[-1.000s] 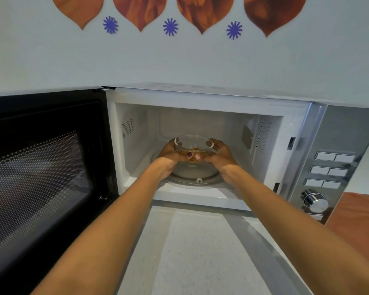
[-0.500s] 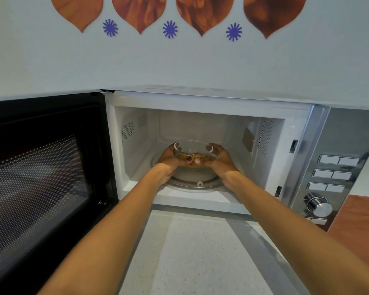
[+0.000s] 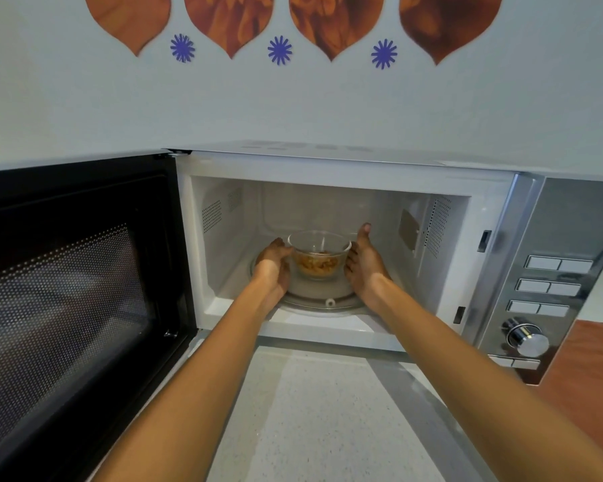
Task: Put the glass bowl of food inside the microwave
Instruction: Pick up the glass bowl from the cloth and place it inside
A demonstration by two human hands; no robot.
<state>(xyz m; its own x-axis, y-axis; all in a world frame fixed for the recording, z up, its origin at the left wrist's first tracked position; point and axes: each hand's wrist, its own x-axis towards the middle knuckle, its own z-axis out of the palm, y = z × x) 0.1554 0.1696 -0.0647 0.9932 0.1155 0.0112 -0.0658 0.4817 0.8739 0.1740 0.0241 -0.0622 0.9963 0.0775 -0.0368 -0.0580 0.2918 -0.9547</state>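
Inside the open microwave (image 3: 328, 175), the glass bowl (image 3: 319, 253) sits upright on the round glass turntable (image 3: 322, 300), roughly at its middle, with a layer of orange-brown food (image 3: 316, 265) lying in its lower half and the clear upper wall showing empty above it. Both bare forearms reach in through the opening from below. The left hand (image 3: 274, 264) is at the bowl's left side, its fingers curled inward with the tips at or against the glass near the rim — whether they press on it or merely touch cannot be told from this angle. The right hand (image 3: 362, 259) is spread open just beside the bowl's right wall, fingers pointing up and back into the cavity, palm turned toward the glass; it looks a shade apart from the bowl rather than clasping it. The microwave door (image 3: 74, 290), dark with a dotted mesh window, is swung wide to the left. On the right, the silver control panel (image 3: 550, 283) carries rows of pale rectangular buttons and a shiny round knob (image 3: 527, 337) lower down. The microwave stands on a pale speckled desk (image 3: 314, 412), and a reddish-brown surface (image 3: 592, 377) shows at the right edge — beside the panel. On the light wall above hang brown leaf-shaped decorations (image 3: 335, 22) with small purple starbursts (image 3: 280, 50) between them.
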